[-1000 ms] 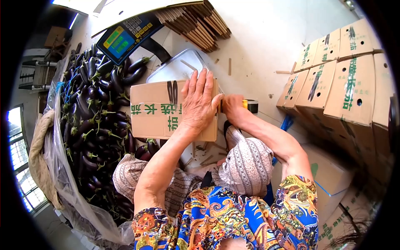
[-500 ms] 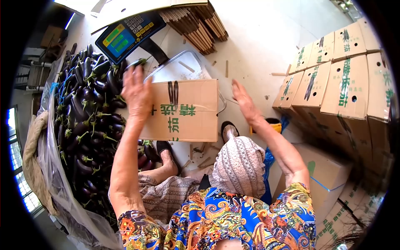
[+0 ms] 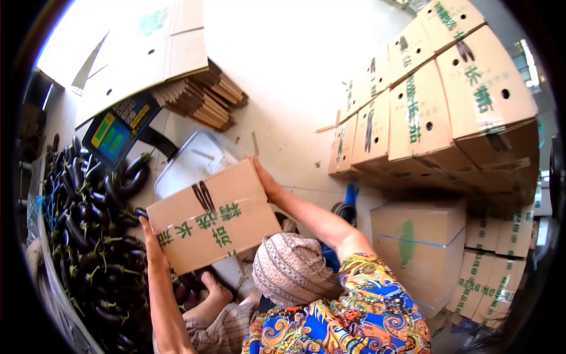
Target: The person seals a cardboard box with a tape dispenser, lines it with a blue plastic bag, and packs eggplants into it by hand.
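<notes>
"Left hand (image 3: 152, 243) and right hand (image 3: 267, 184)?"
"Their fingers are gripping the eggplant carton's (image 3: 213, 216) opposite ends, holding it between them."
"Farther out?"
"Eggplants (image 3: 76, 231) are lying beside the left fingers, a digital scale (image 3: 118, 138) standing ahead of them."

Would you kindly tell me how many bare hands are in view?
2: the left hand is at the left side of the carton, and the right hand at its right side. Some fingers are partly hidden.
</notes>
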### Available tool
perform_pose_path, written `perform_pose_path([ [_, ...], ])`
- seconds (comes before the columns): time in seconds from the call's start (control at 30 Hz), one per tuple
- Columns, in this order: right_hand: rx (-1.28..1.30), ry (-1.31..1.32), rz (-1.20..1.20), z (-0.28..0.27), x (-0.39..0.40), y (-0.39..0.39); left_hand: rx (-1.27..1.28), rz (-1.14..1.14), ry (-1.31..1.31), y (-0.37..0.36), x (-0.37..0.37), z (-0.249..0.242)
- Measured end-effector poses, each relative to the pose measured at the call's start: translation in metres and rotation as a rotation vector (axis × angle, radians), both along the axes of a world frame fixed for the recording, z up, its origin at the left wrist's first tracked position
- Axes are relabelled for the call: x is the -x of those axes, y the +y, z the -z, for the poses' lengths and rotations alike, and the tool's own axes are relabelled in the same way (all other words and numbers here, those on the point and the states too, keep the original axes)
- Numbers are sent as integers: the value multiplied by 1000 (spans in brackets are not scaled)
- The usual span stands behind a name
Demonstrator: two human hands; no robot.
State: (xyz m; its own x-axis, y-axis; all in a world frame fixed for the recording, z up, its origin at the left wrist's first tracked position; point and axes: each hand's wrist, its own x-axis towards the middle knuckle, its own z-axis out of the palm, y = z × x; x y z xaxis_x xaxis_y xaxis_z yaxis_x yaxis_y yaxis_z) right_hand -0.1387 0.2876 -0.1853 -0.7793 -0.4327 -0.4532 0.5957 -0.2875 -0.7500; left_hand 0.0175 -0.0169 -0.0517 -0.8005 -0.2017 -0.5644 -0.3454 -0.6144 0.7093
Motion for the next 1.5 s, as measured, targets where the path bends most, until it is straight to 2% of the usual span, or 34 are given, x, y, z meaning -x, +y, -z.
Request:
perform_pose_path([
  [0.03,4,5,23,39,2,-2,-2,-9,-29,2,0,-3],
  [0.1,-174,90,150,81,-1,-5,45,-22,-16,5,-1,5],
  [0.13,-296,213,179,76,-5,-4,18,2,4,1,-3,15],
  [0.2,-663,192,-121,55,-10,17,-33,-18,-5,-2,-7,29],
  [0.3,-544,107,-60,58,-51,21,-65,-5,-9,-2,-10,40],
  [0.4,-27,-290,-72,59,-58,34,-106,39,-1,-8,-11,58],
  [0.5,212,-369,19,42,-56,68,-153,89,-7,2,4,69],
  [0.57,264,-340,117,34,-56,98,-186,84,-74,39,30,34],
  [0.6,296,-319,159,28,-54,108,-148,108,-94,67,54,-6],
  [0.63,294,-297,204,22,-54,119,-131,163,-34,66,67,12],
  [0.67,288,-275,247,17,-54,130,-85,260,25,82,84,-12],
  [0.7,277,-251,291,14,-55,139,14,343,127,91,101,-11],
  [0.73,253,-240,324,10,-55,148,116,317,69,106,118,-30],
  [0.83,90,-280,398,-14,-50,174,40,424,254,132,169,-26],
  [0.87,23,-320,409,-28,-47,181,198,540,314,136,184,1],
  [0.9,-41,-363,418,-42,-45,187,292,633,260,151,193,1],
  [0.93,-111,-401,429,-50,-41,190,462,627,293,163,206,43],
  [1.0,-288,-291,494,-37,-33,193,889,612,412,188,210,63],
  [1.07,-418,-191,461,-28,-25,189,818,505,251,192,216,48],
  [1.13,-492,-104,347,-24,-16,172,753,684,243,182,213,79],
  [1.17,-561,-97,416,-21,-13,155,713,770,245,179,212,98],
  [1.27,-1181,484,516,-18,-4,143,883,590,163,200,182,134],
  [1.3,-1225,693,642,-20,7,146,758,582,58,202,180,130],
  [1.4,-1242,632,700,-21,45,171,834,453,121,206,180,147],
  [1.47,-1023,126,745,-15,61,181,855,354,100,212,184,137],
  [1.5,-890,115,685,-21,57,175,866,297,97,216,189,126],
])
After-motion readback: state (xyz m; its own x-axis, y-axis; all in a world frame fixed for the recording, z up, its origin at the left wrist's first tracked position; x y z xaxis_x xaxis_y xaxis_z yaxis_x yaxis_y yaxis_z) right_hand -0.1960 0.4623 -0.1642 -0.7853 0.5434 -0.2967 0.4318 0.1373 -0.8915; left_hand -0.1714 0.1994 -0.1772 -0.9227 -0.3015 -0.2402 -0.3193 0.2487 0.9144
